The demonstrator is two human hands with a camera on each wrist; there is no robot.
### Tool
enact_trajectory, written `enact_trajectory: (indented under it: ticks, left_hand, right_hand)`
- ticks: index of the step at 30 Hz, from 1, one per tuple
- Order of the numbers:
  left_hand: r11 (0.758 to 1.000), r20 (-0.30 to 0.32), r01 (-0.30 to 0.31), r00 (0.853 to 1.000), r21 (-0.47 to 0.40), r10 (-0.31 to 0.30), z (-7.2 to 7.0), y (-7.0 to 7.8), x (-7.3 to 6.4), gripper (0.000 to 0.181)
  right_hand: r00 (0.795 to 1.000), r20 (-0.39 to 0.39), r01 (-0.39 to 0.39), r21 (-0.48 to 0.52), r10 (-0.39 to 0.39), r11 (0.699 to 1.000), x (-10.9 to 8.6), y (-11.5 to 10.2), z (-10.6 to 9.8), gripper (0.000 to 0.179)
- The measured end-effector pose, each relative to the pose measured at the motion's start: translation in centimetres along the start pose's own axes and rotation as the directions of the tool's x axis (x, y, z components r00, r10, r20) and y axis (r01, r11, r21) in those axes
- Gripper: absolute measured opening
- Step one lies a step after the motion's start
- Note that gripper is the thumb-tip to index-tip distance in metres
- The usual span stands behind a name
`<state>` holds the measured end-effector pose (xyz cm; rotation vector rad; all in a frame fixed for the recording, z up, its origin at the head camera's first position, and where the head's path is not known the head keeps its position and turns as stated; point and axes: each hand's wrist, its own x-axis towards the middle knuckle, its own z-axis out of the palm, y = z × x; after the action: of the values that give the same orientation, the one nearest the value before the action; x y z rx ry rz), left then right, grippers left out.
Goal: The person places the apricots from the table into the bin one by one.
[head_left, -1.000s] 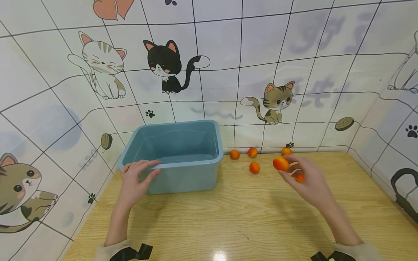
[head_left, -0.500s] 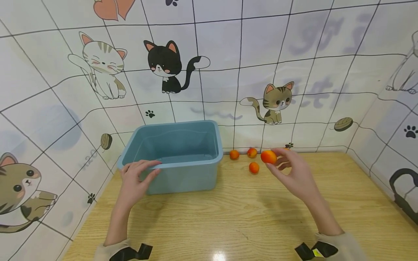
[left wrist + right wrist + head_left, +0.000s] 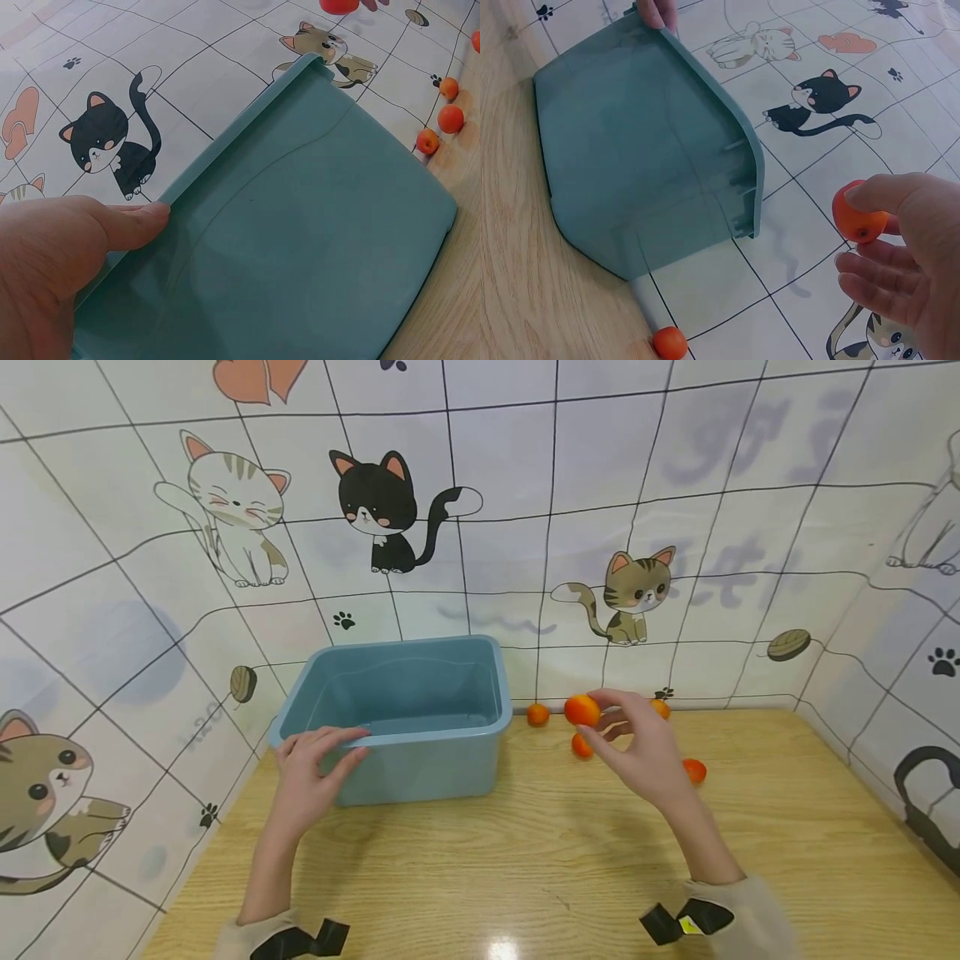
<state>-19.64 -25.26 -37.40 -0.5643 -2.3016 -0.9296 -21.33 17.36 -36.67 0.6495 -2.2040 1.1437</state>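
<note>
A blue-green plastic bin [image 3: 423,777] stands at the left of the table against the back. My left hand [image 3: 307,781] holds its front rim, thumb on the outer side and fingers over the edge; in the left wrist view the thumb lies along the rim above the bin's wall [image 3: 300,225]. To the right of the bin, raised above the table, my right hand [image 3: 637,747] pinches a small orange-red fruit [image 3: 581,710] between thumb and fingertips. The right wrist view shows the dark stem dimple on this fruit [image 3: 855,214]. Inside the bin, the visible floor is bare.
Similar fruits lie on the wooden table [image 3: 487,860]: one beside the bin [image 3: 537,715], one partly behind my right hand [image 3: 582,746], a fruit by the back wall [image 3: 660,708] and one at the right [image 3: 694,772]. Cat-printed sheeting [image 3: 502,560] walls the back and sides.
My right hand has moved left toward the bin with the fruit in it, uncovering the fruit at the right and covering one near the back wall. The left hand stays on the rim.
</note>
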Motion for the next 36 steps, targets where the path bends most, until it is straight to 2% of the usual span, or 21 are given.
enact_trajectory:
  ticks: [20, 25, 36]
  left_hand:
    - [1.0, 0.002, 0.011, 1.0, -0.006, -0.011, -0.1, 0.3, 0.0, 0.025]
    - [1.0, -0.002, 0.002, 1.0, -0.009, -0.002, 0.0, 0.3, 0.0, 0.025]
    - [1.0, -0.001, 0.006, 1.0, -0.001, -0.006, 0.0, 0.2, 0.0, 0.026]
  right_hand:
    - [0.999, 0.042, -0.034, 0.022, 0.033, 0.999, 0.9, -1.2, 2.1, 0.042]
    - [1.0, 0.023, -0.012, 0.076, 0.01, 0.997, 1.3, -1.6, 2.9, 0.043]
    - [0.999, 0.045, -0.028, 0.134, 0.022, 0.991, 2.0, -2.5, 4.7, 0.041]
